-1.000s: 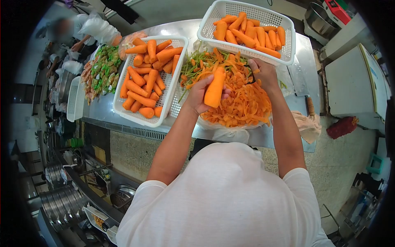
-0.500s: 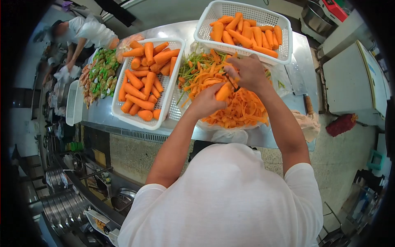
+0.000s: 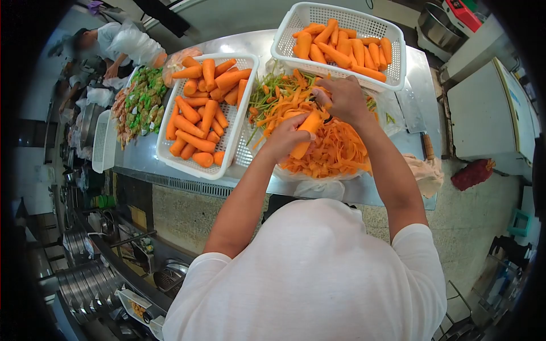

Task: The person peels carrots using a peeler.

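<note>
My left hand (image 3: 284, 137) is closed around an orange carrot (image 3: 306, 135), which slants up and to the right. In my right hand (image 3: 344, 100) is a peeler (image 3: 327, 118); only a small dark part shows near the carrot's upper end, and whether its blade touches cannot be made out. Below both hands spreads a heap of carrot peelings (image 3: 341, 152), with cut green carrot tops (image 3: 266, 94) at its upper left. A white basket of carrots (image 3: 229, 158) stands left of my hands, and a second white basket (image 3: 396, 80) with carrots stands beyond them.
On the metal table (image 3: 256, 42), a cleaver (image 3: 414, 113) and a cloth (image 3: 425, 173) lie at the right. Green and pinkish packets (image 3: 142, 99) are piled at the left, where a co-worker (image 3: 116, 45) stands. A red sack (image 3: 473, 174) rests on the floor.
The carrot in my left hand has shifted slightly and shows more of its length. My right hand, still with the peeler, has moved only a little. The co-worker's arm has moved.
</note>
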Tool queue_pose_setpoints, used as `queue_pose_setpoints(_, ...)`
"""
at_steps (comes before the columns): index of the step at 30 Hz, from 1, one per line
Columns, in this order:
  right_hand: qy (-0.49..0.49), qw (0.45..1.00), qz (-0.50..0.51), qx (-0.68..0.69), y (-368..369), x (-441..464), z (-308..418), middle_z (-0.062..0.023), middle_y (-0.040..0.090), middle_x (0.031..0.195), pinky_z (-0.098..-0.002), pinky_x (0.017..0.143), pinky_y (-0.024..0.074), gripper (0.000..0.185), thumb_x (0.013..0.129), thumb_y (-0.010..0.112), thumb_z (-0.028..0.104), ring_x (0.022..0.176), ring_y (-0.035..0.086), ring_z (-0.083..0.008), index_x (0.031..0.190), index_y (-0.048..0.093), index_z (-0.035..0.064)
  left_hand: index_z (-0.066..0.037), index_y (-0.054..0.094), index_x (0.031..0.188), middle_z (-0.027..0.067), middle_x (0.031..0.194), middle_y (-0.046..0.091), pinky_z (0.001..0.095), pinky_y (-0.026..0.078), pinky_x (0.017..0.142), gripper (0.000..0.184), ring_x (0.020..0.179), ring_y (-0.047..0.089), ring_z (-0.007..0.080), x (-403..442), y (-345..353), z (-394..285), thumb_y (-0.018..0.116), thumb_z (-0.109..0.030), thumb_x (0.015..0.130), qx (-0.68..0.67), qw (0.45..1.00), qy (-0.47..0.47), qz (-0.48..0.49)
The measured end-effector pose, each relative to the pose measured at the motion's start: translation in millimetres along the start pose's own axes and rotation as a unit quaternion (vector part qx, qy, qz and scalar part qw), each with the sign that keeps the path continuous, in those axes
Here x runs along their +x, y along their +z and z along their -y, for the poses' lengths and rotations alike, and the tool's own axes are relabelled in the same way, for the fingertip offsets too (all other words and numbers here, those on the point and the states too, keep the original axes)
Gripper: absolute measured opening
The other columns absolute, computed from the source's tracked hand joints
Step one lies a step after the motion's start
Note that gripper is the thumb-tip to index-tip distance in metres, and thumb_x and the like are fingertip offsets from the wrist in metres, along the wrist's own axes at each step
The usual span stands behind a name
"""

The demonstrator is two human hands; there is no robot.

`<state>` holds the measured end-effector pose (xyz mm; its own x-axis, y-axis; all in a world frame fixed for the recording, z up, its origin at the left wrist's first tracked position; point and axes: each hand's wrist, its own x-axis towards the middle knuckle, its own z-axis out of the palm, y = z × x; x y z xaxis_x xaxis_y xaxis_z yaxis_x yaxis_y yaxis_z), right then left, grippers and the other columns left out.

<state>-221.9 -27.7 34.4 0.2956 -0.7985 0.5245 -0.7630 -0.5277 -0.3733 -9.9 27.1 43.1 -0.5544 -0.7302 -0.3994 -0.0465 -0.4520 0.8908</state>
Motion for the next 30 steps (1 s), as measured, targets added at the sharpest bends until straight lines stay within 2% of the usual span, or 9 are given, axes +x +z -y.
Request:
queue_pose_setpoints(5,0.027,0.999,0.038,0.015,-9,-3,-17,-0.0081,0.07,0.075,-0.042,0.081,0.0452,0.029,0.096,0.062,0.038,0.076,0.067,-0.0285,0.096,0.075,0.0121,0.001,0.047,0.143,0.0061,0.105,0.062,0.03,0.057,0.069,0.062,0.08,0.067,0.0149,-5,-5,10,0.064,-0.012,0.086,-0.072,0.996,0.024,0.045)
queue_pose_setpoints(7,0.13,0.991,0.024,0.039,-14,0,-21,-0.0087,0.069,0.071,-0.0429,0.079,0.0456,0.028,0.096,0.061,0.037,0.072,0.067,-0.0302,0.095,0.075,0.0132,0.0,0.047,0.142,0.0066,0.106,0.061,0.0297,0.057,0.069,0.059,0.079,0.067,0.0156,-2,-8,5,0.064,-0.012,0.087,-0.077,0.996,0.031,0.041)
queue_pose_setpoints(10,-0.054,0.998,0.019,0.037,-14,-8,12,-0.0082,0.068,0.069,-0.0432,0.075,0.046,0.028,0.096,0.061,0.037,0.067,0.066,-0.0302,0.091,0.075,0.0131,-0.002,0.048,0.14,0.0075,0.104,0.061,0.0311,0.057,0.068,0.054,0.078,0.066,0.0165,1,-4,10,0.062,-0.014,0.089,-0.112,0.993,0.0,0.029)
queue_pose_setpoints(14,0.087,0.996,-0.013,0.015,4,-9,-23,-0.0067,0.068,0.07,-0.0418,0.079,0.0439,0.026,0.095,0.061,0.036,0.069,0.065,-0.0276,0.091,0.075,0.0137,-0.004,0.048,0.138,0.0095,0.103,0.061,0.0327,0.058,0.065,0.052,0.078,0.067,0.0179,-3,-7,13,0.061,-0.018,0.091,-0.159,0.986,-0.008,0.039)
queue_pose_setpoints(18,-0.026,0.998,0.019,0.046,-10,-12,20,-0.0099,0.067,0.068,-0.0439,0.083,0.0453,0.029,0.095,0.061,0.04,0.069,0.066,-0.0308,0.092,0.075,0.0154,-0.005,0.048,0.135,0.0109,0.1,0.063,0.0332,0.058,0.059,0.046,0.073,0.066,0.0186,-2,-9,16,0.058,-0.018,0.092,-0.232,0.971,-0.014,0.049)
queue_pose_setpoints(21,0.048,0.994,0.012,-0.094,-7,-6,-3,-0.0071,0.067,0.069,-0.0409,0.079,0.0427,0.022,0.093,0.065,0.033,0.07,0.064,-0.0279,0.09,0.074,0.013,-0.005,0.049,0.134,0.0122,0.1,0.063,0.031,0.059,0.058,0.051,0.072,0.067,0.0197,-1,-16,18,0.063,-0.026,0.089,-0.189,0.979,-0.011,0.076)
queue_pose_setpoints(25,0.027,0.998,-0.056,0.033,-5,-12,6,-0.0079,0.068,0.071,-0.0418,0.079,0.0424,0.024,0.093,0.064,0.035,0.07,0.065,-0.0283,0.089,0.075,0.0132,-0.006,0.048,0.133,0.0113,0.097,0.064,0.0314,0.058,0.055,0.045,0.065,0.067,0.0191,-9,-9,21,0.058,-0.021,0.092,-0.195,0.979,-0.009,0.053)
queue_pose_setpoints(27,-0.034,0.994,0.102,0.002,-4,-8,10,-0.0083,0.067,0.07,-0.0425,0.078,0.0423,0.026,0.094,0.062,0.036,0.07,0.064,-0.0288,0.088,0.074,0.0135,-0.006,0.047,0.137,0.0128,0.1,0.065,0.0311,0.058,0.053,0.053,0.067,0.067,0.0189,1,-10,17,0.061,-0.025,0.089,-0.158,0.986,-0.008,0.06)
queue_pose_setpoints(30,0.001,0.999,0.02,-0.038,-8,-4,-3,-0.0077,0.064,0.067,-0.0426,0.079,0.0418,0.026,0.095,0.06,0.035,0.069,0.063,-0.0293,0.085,0.072,0.0138,-0.008,0.047,0.138,0.0148,0.1,0.065,0.0326,0.058,0.052,0.052,0.067,0.067,0.02,3,-6,18,0.06,-0.024,0.09,-0.128,0.991,0.018,0.027)
